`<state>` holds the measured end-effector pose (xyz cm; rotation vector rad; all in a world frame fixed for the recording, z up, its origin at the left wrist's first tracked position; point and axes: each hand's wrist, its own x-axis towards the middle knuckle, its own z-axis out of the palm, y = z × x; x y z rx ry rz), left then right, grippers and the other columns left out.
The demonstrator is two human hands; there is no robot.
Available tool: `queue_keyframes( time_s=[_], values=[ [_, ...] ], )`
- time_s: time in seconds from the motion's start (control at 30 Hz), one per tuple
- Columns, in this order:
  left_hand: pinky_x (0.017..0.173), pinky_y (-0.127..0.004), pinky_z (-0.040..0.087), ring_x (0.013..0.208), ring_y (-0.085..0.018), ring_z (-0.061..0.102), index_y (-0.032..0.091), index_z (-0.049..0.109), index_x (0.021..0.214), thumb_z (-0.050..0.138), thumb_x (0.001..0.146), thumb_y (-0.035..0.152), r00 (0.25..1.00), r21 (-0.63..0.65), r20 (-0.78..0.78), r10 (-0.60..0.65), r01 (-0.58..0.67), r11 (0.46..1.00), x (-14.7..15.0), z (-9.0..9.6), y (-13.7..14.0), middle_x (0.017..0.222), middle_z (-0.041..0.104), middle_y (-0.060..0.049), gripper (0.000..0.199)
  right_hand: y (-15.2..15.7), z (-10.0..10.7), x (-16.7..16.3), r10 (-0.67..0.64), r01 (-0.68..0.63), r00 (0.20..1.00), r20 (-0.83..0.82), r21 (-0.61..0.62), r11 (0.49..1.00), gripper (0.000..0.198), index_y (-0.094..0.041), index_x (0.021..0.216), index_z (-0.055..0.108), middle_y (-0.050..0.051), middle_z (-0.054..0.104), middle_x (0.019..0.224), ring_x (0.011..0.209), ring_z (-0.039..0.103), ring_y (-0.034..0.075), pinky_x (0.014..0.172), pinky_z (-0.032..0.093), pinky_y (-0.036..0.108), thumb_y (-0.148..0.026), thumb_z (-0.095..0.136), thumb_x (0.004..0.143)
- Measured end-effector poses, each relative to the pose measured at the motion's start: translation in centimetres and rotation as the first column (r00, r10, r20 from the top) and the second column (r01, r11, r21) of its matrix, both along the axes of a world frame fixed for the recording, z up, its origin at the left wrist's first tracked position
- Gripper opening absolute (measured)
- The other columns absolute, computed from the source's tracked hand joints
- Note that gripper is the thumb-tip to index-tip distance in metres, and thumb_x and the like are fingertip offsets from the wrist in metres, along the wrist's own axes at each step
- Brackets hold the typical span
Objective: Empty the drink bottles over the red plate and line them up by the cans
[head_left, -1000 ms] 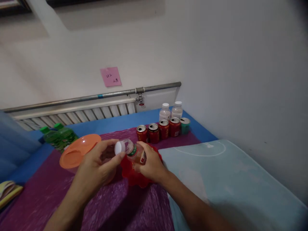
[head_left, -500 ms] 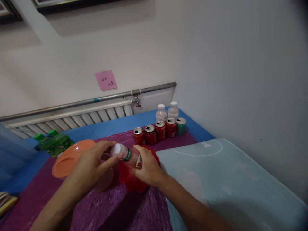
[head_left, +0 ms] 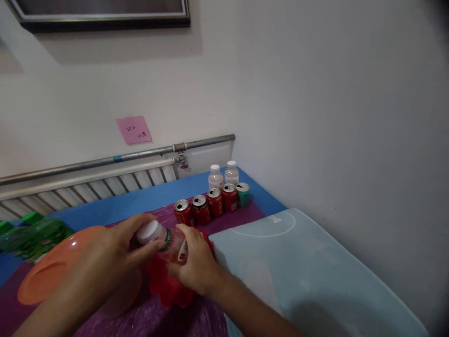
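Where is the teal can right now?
In the head view the teal can stands at the right end of the row of red cans, near the corner of the wall, just in front of two white-capped bottles.

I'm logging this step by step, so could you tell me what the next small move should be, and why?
Probably a twist of the white cap by the left hand: its fingers pinch the cap while the right hand grips the small clear bottle, tilted above the red bowl. The cap looks seated on the neck.

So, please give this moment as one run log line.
left hand: on cap | right hand: holds bottle | under: red bowl
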<state>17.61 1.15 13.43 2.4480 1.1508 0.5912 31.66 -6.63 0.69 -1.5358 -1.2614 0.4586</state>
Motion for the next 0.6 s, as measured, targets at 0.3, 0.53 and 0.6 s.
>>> queue_keyframes(
  time_s=[0.3, 0.53, 0.6],
  values=[
    [0.075, -0.034, 0.048, 0.089, -0.027, 0.068, 0.028, 0.069, 0.106, 0.045, 0.068, 0.082, 0.983, -0.157, -0.186, -0.002, -0.027, 0.987, 0.3, 1.9, -1.0, 0.096, 0.076, -0.002, 0.07, -0.4, 0.7, 0.3, -0.023, 0.023, 1.0, 0.002, -0.035, 0.999, 0.076, -0.019, 0.138, 0.052, 0.011, 0.064, 0.13, 0.119, 0.058, 0.028, 0.103, 0.046, 0.042, -0.022, 0.077, 0.066],
    [0.078, -0.034, 0.05, 0.09, -0.027, 0.069, 0.028, 0.068, 0.1, 0.061, 0.066, 0.076, 0.996, -0.274, -0.084, -0.012, -0.012, 0.962, -0.4, 0.8, 0.3, 0.096, 0.076, -0.002, 0.06, 0.0, 0.4, 0.2, -0.02, 0.023, 0.998, 0.062, -0.035, 0.999, 0.074, -0.016, 0.136, 0.053, 0.011, 0.065, 0.129, 0.118, 0.058, 0.03, 0.104, 0.045, 0.044, -0.018, 0.075, 0.065],
    [0.076, -0.034, 0.049, 0.088, -0.026, 0.069, 0.028, 0.066, 0.098, 0.062, 0.066, 0.076, 0.997, -0.284, -0.073, -0.021, -0.001, 0.959, -0.5, 0.6, 0.5, 0.094, 0.076, -0.001, 0.057, 0.0, 0.3, 0.2, -0.021, 0.024, 0.997, 0.071, -0.03, 0.999, 0.073, -0.017, 0.136, 0.053, 0.011, 0.065, 0.128, 0.119, 0.058, 0.029, 0.104, 0.045, 0.044, -0.019, 0.075, 0.066]
  ],
)
